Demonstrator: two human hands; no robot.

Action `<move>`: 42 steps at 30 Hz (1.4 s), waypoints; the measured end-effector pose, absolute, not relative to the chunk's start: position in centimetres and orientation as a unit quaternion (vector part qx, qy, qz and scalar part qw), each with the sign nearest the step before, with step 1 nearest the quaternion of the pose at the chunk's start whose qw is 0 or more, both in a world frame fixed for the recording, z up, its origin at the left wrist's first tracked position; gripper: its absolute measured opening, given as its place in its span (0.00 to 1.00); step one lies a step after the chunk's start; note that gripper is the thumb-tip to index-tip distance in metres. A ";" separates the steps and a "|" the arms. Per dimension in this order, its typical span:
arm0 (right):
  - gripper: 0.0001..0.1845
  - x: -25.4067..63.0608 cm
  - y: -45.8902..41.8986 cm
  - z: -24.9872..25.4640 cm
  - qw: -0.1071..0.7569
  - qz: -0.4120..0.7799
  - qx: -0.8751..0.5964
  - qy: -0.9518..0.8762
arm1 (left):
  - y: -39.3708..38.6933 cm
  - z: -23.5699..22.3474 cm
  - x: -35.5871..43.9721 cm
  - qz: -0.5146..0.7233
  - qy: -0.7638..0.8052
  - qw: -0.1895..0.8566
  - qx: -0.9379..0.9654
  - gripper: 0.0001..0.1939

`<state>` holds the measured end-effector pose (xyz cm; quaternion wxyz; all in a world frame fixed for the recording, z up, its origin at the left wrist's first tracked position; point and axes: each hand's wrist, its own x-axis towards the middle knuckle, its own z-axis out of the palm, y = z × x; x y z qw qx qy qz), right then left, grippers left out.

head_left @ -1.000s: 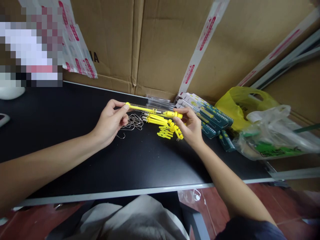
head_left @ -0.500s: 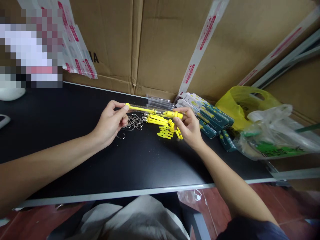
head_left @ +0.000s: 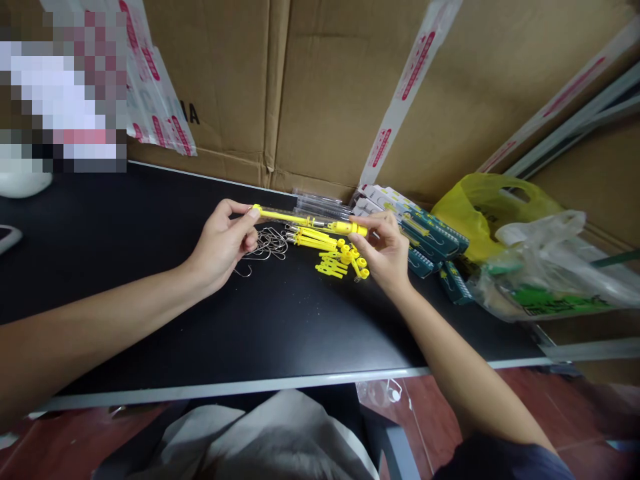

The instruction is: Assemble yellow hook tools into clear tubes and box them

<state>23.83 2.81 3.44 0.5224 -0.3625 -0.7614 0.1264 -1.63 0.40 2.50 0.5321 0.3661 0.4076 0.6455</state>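
Between my two hands, level above the table, is a tubular spring scale (head_left: 286, 217) with a clear barrel and yellow parts inside. My left hand (head_left: 227, 237) is closed, pinching its left yellow end between thumb and finger. My right hand (head_left: 387, 250) is closed round the thicker yellow cap (head_left: 345, 228) at the other end. Below the scale lie several yellow rods (head_left: 313, 240), flat yellow pieces (head_left: 330, 265) and small yellow caps (head_left: 363, 268). A tangle of metal hooks (head_left: 270, 245) rests beside my left fingers.
Clear tubes (head_left: 323, 201) lie at the back of the black table (head_left: 240, 340). Several green and white boxes (head_left: 425, 230) are stacked to the right, with yellow (head_left: 465, 200) and clear plastic bags (head_left: 545, 273) beyond them. Large cardboard (head_left: 320, 87) stands behind the table.
My right hand's fingers have shifted slightly at the cap, with the hand a little further right. My left hand and the spring scale hold nearly the same place.
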 end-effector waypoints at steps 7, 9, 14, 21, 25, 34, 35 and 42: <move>0.13 23.8 2.8 3.0 0.514 0.172 -0.364 -0.757 | 0.5 2.3 -1.7 0.647 0.407 0.530 0.367 0.08; 0.15 23.8 2.8 2.8 0.510 0.193 -0.366 -0.754 | 0.5 2.3 -1.6 0.647 0.406 0.531 0.367 0.08; 0.17 23.6 2.6 2.8 0.505 0.239 -0.367 -0.743 | 0.4 2.5 -1.6 0.646 0.409 0.533 0.362 0.08; 0.18 23.0 2.1 3.2 0.502 0.315 -0.360 -0.721 | 0.3 2.6 -1.5 0.644 0.410 0.537 0.360 0.09; 0.18 23.1 2.0 3.2 0.502 0.327 -0.366 -0.712 | 0.4 2.6 -1.5 0.642 0.411 0.537 0.361 0.09; 0.12 23.7 2.7 3.3 0.529 0.123 -0.370 -0.754 | 0.3 2.6 -1.6 0.644 0.410 0.533 0.364 0.08; 0.12 23.7 2.8 3.3 0.530 0.115 -0.367 -0.756 | 0.3 2.6 -1.6 0.644 0.410 0.533 0.364 0.08; 0.15 23.8 2.8 2.8 0.513 0.171 -0.372 -0.754 | 0.3 2.6 -1.5 0.641 0.418 0.533 0.361 0.08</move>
